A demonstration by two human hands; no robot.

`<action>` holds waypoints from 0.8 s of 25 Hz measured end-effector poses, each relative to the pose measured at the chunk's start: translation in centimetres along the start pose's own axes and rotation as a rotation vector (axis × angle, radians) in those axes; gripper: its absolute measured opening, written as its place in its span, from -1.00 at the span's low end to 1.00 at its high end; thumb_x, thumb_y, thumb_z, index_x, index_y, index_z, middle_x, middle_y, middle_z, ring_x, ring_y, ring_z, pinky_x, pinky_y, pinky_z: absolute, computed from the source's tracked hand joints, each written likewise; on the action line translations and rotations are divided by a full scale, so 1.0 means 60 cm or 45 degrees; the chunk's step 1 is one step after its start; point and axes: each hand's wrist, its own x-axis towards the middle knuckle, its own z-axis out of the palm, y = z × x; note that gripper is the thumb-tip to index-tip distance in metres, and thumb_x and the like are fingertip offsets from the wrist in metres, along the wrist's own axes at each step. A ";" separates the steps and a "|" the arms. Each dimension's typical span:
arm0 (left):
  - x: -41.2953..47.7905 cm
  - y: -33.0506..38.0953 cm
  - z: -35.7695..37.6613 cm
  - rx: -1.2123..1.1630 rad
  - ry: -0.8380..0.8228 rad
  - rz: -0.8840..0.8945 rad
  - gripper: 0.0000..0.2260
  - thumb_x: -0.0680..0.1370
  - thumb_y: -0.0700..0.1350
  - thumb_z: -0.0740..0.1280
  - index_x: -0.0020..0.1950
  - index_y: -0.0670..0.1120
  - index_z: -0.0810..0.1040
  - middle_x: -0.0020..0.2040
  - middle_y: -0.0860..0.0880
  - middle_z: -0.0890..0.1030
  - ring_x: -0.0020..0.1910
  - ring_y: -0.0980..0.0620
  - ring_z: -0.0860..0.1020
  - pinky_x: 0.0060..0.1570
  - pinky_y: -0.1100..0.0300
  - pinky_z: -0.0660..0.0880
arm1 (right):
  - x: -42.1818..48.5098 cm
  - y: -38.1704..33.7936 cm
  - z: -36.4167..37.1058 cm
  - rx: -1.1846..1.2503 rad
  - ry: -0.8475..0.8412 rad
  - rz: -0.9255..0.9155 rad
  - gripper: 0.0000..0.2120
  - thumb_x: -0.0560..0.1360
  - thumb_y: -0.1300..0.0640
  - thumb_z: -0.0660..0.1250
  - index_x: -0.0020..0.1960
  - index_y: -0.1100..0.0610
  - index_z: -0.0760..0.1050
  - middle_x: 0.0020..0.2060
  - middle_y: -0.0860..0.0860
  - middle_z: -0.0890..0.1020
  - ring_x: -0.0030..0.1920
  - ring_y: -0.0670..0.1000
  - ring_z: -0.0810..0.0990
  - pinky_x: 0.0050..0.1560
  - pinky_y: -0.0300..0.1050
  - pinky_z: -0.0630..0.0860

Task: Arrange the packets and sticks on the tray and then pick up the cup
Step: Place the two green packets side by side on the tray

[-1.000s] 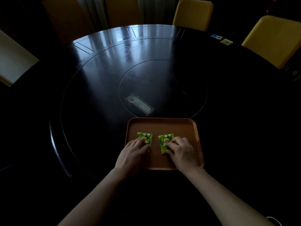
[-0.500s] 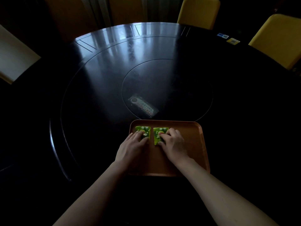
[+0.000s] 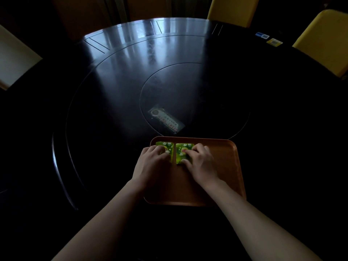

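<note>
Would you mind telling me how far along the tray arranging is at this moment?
Two green packets, one under the left hand and one under the right hand, lie side by side at the tray's far left corner, fingers pressing them flat. A clear wrapped item lies off the tray. No cup is visible.

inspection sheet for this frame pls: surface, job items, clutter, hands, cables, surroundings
Surface: dark round table, glossy, inset centre disc.
Job's things: orange tray at near edge; two green packets side by side in its far-left corner. Sticks, cup: nothing seen.
Clutter: clear wrapped item beyond the tray; two small cards far right.
Hands: left hand and right hand each pressing one packet flat.
Cables: nothing seen.
Surroundings: yellow chairs; dim room.
</note>
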 end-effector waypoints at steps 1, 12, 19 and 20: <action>0.001 0.001 0.000 -0.006 0.002 -0.008 -0.69 0.49 0.12 0.21 0.06 0.05 0.66 0.15 -0.07 0.63 0.15 -0.12 0.56 0.14 -0.03 0.45 | 0.003 -0.002 0.001 -0.001 0.004 0.003 -0.65 0.39 0.05 0.49 0.14 0.13 0.62 -0.05 0.09 0.53 -0.05 0.12 0.46 -0.07 -0.03 0.48; 0.003 -0.005 0.003 -0.046 0.049 -0.035 -0.59 0.47 0.15 0.11 0.09 0.03 0.65 0.11 -0.06 0.63 0.13 -0.13 0.57 0.16 -0.07 0.43 | 0.018 -0.013 0.001 -0.014 -0.040 -0.009 -0.65 0.41 0.03 0.48 0.15 0.12 0.61 -0.05 0.08 0.52 -0.04 0.10 0.44 -0.07 -0.03 0.44; 0.004 -0.014 0.007 -0.087 0.063 -0.049 -0.65 0.44 0.10 0.28 0.13 0.02 0.65 0.11 -0.06 0.62 0.13 -0.13 0.54 0.13 -0.06 0.42 | 0.022 -0.016 0.002 0.011 -0.056 0.012 -0.64 0.40 0.02 0.48 0.14 0.13 0.60 -0.04 0.07 0.52 -0.03 0.09 0.44 -0.05 -0.03 0.44; 0.004 -0.014 0.007 -0.108 0.075 -0.051 -0.65 0.43 0.10 0.29 0.13 0.02 0.65 0.10 -0.07 0.61 0.12 -0.14 0.53 0.10 -0.06 0.43 | 0.023 -0.016 0.002 0.010 -0.060 0.017 -0.64 0.40 0.01 0.48 0.15 0.12 0.60 -0.04 0.06 0.52 -0.03 0.09 0.44 -0.04 -0.03 0.45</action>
